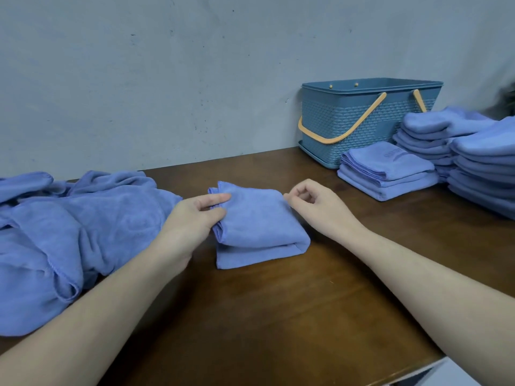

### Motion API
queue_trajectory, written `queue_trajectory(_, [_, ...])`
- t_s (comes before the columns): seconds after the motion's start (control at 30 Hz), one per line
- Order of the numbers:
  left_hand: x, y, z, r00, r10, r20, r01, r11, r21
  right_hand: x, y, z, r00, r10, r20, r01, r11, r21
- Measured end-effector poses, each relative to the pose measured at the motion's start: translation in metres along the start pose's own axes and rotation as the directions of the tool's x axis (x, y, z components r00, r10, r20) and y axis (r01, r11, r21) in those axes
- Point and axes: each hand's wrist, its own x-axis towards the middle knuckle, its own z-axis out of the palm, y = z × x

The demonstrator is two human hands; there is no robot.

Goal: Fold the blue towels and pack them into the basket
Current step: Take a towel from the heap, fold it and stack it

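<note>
Left hand (192, 215) pinches the folded blue towel (259, 229) on the table (278, 316); right hand (315, 207) hovers loosely curled beside it

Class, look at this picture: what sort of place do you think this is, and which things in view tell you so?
Probably a plain workroom or laundry corner, though that is a guess. A bare grey wall backs a dark wooden table, which holds stacks of folded towels, a heap of unfolded ones and a blue basket.

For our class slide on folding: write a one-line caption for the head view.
Left hand grips a folded blue towel on the table; basket waits behind.
</note>
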Motion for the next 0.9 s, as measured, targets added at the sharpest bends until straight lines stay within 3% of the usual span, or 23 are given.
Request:
queue_trajectory(0.27, [-0.001,-0.013,-0.002,0.99,0.122,0.069,-0.14,0.878,0.459,0.0,0.015,0.003,0.997,0.041,0.061,-0.028,0.978,-0.207])
queue_trajectory(0.4, [0.001,-0.018,-0.001,0.987,0.15,0.065,-0.163,0.865,0.474,0.005,0.012,0.001,0.982,0.132,0.133,-0.102,0.972,-0.211])
queue_trajectory(0.63, [0.003,-0.011,0.012,0.983,0.182,0.004,-0.176,0.943,0.282,0.005,0.005,0.002,0.96,0.235,0.151,-0.2,0.955,-0.219])
queue_trajectory(0.77, [0.006,-0.021,0.007,0.981,0.193,0.028,-0.183,0.86,0.476,0.008,0.003,-0.005,0.926,0.29,0.24,-0.268,0.956,-0.12])
queue_trajectory(0.9, [0.005,-0.023,0.003,0.988,0.141,0.068,-0.154,0.818,0.555,0.008,0.0,-0.006,0.924,0.31,0.222,-0.291,0.95,-0.116])
